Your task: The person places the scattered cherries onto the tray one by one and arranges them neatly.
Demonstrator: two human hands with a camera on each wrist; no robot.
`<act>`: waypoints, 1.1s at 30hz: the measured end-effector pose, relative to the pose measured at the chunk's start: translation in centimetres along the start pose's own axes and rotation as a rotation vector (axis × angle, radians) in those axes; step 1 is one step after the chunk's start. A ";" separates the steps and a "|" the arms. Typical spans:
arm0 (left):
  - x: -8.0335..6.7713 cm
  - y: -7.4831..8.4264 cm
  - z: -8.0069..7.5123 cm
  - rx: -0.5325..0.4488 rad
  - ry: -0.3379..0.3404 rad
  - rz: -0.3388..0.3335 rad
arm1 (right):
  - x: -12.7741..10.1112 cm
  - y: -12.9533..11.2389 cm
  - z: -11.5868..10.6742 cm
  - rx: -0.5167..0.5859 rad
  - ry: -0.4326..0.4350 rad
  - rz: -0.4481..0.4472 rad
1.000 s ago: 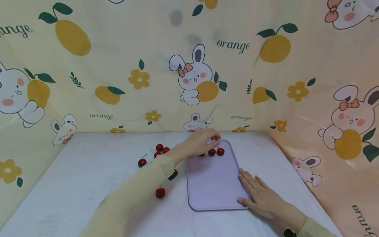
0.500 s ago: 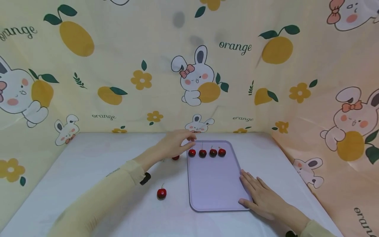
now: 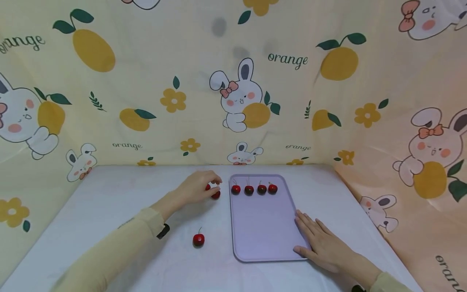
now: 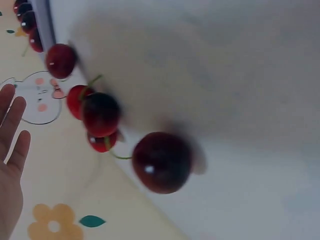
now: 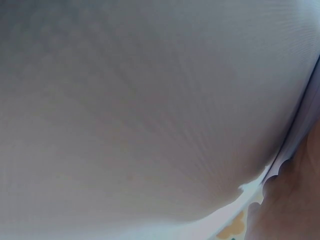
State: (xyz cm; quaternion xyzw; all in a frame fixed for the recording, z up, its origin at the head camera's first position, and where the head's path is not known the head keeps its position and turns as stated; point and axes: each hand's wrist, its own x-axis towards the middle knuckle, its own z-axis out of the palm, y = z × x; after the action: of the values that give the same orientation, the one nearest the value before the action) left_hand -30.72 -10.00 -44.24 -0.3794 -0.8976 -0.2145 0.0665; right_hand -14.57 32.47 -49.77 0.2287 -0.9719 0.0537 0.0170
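My left hand [image 3: 197, 187] is above a group of cherries left of the tray and hides part of it. In the left wrist view its fingers [image 4: 14, 120] are loosely extended, apart from the cherries, with nothing between them. One dark red cherry [image 4: 162, 162] is nearest that camera, with a cluster of cherries [image 4: 101, 114] and a single cherry [image 4: 61, 61] beyond it. Several stemmed cherries [image 3: 249, 190] stand in a row along the far end of the lilac tray [image 3: 268, 227]. My right hand [image 3: 324, 243] lies with extended fingers against the tray's right edge.
A lone cherry [image 3: 198, 240] with its stem up sits on the white tabletop [image 3: 160, 263], left of the tray. Behind the table hangs a cloth [image 3: 189, 48] printed with rabbits and oranges. The right wrist view is mostly blurred pale surface.
My left hand has moved left from over the tray to the cherries beside it, uncovering the row on the tray. The right hand has stayed at the tray's edge.
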 end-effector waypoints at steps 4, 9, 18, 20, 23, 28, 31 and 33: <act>-0.4 -0.7 0.7 0.025 -0.039 -0.022 | 0.1 0.0 -0.1 0.006 0.000 -0.002; -0.5 -1.3 1.5 0.024 -0.091 -0.076 | 0.1 -0.1 -0.1 0.006 -0.009 0.006; -0.4 -1.9 2.3 0.060 -0.115 -0.067 | 0.0 -0.2 -0.2 0.021 -0.031 0.033; -0.3 -2.0 2.4 0.059 -0.122 -0.075 | 0.1 -0.2 -0.3 0.019 -0.030 0.034; -0.3 -2.0 2.6 0.053 -0.133 -0.084 | 0.1 -0.2 -0.4 0.013 -0.021 0.025; -0.2 -1.9 2.7 0.063 -0.140 -0.080 | 0.1 -0.1 -0.3 0.009 -0.013 0.016; -0.2 -1.8 2.9 0.061 -0.136 -0.068 | 0.0 -0.1 -0.2 0.006 -0.007 0.011; -0.2 -1.7 2.9 0.060 -0.132 -0.060 | 0.0 0.0 -0.1 0.008 -0.011 0.015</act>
State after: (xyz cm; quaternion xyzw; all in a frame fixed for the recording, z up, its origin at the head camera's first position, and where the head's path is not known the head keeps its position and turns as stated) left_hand -31.66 -9.93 -47.52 -0.3633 -0.9171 -0.1637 0.0119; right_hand -14.59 32.49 -49.68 0.2219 -0.9734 0.0566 0.0102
